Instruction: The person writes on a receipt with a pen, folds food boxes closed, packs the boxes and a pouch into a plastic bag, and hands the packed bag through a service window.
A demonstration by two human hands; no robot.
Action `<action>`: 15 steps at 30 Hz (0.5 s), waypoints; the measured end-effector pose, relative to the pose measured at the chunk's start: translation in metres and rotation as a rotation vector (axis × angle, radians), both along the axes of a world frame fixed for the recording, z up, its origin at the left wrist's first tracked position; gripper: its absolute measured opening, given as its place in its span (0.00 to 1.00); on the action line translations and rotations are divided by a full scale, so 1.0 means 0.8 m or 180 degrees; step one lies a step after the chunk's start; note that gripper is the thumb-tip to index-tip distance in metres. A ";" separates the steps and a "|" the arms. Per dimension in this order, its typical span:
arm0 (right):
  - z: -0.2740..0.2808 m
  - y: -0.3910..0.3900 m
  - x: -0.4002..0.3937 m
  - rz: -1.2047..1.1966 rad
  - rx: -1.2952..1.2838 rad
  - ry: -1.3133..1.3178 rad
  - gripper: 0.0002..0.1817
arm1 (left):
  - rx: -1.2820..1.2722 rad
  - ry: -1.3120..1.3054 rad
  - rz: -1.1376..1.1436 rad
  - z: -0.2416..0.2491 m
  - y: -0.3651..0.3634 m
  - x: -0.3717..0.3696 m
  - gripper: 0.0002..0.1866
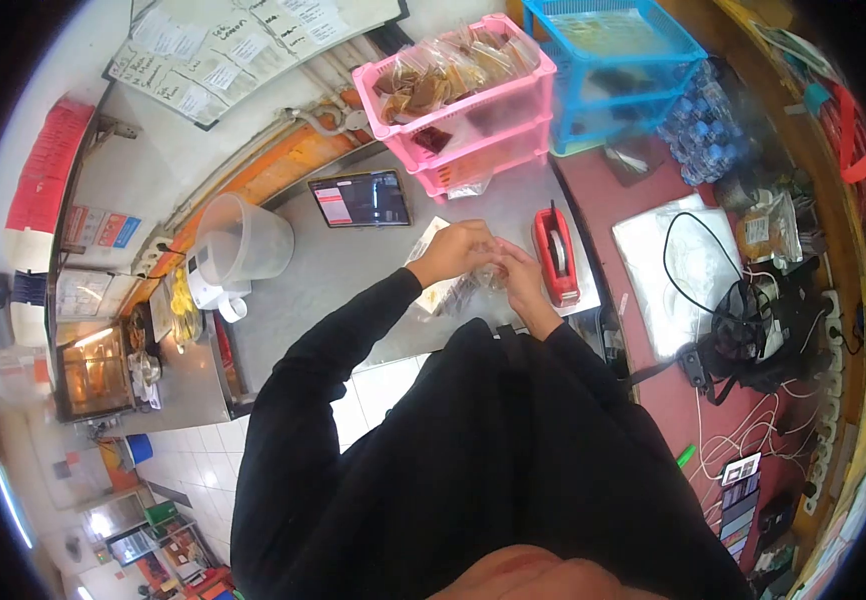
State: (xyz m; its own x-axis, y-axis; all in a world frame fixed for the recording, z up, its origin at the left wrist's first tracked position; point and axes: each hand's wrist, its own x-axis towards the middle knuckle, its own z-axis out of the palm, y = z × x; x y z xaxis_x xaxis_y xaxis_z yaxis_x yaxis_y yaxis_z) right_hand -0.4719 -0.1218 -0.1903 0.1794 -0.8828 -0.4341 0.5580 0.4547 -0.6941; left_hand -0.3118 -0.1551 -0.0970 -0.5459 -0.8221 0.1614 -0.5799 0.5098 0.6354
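Over the steel table [318, 270], near its front edge, my two hands meet. My left hand [456, 250] is closed, with its fingertips pinching at the top of a clear plastic bag [483, 283]. Fingers closed too, my right hand [523, 280] grips the same bag from the right side. What the bag holds looks dark and is too small to tell. Partly under my left hand lies a pale sheet or board [436, 298]. Just right of my right hand stands a red tape dispenser [557, 258].
A tablet [361, 199] stands behind the hands, with pink baskets [453, 100] of bagged items behind right. Blue baskets [613, 75] stand farther right. At left are a clear tub [253, 240] and a white device [215, 272]. Plastic sheets [668, 265] and cables lie right.
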 end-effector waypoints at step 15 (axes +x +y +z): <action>0.001 0.002 -0.010 0.0065 0.0459 -0.0361 0.21 | 0.2806 0.0987 0.1025 -0.061 -0.006 0.011 0.09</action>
